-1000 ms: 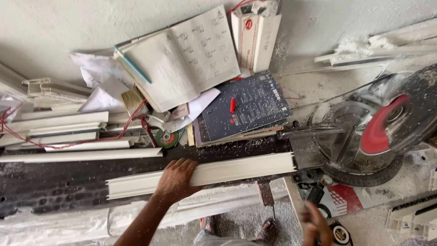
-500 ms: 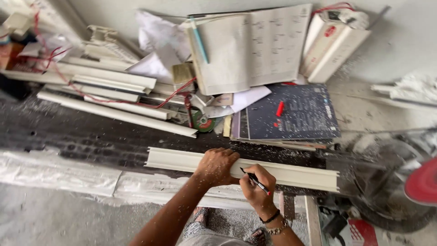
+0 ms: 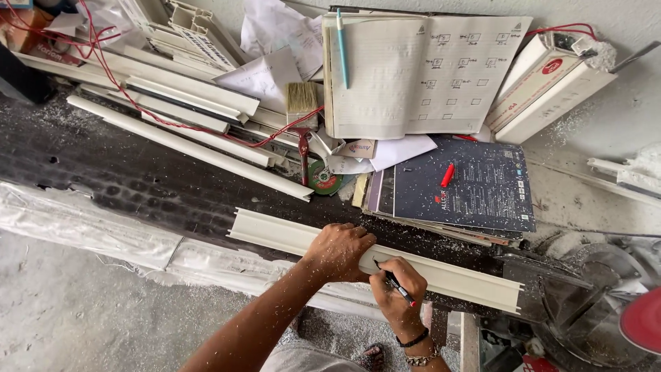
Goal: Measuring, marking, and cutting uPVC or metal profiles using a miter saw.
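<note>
Dusty dark counter [image 3: 124, 179] | long white plastic profile strip [image 3: 454, 279] along front edge | left hand [image 3: 339, 251] pressing it flat | right hand [image 3: 396, 293] gripping black pen [image 3: 396, 284], tip on strip | marking underway, strip uncut.

To my left, the dark bench [image 3: 117, 176] lies bare between the long white profile [image 3: 193, 148] and the front edge, so my hands can slide there. Ahead, the stacked books [image 3: 458, 189], grinding disc [image 3: 323, 178] and paintbrush [image 3: 301, 117] crowd the way. The mitre saw [image 3: 592, 310] blocks my right.
</note>
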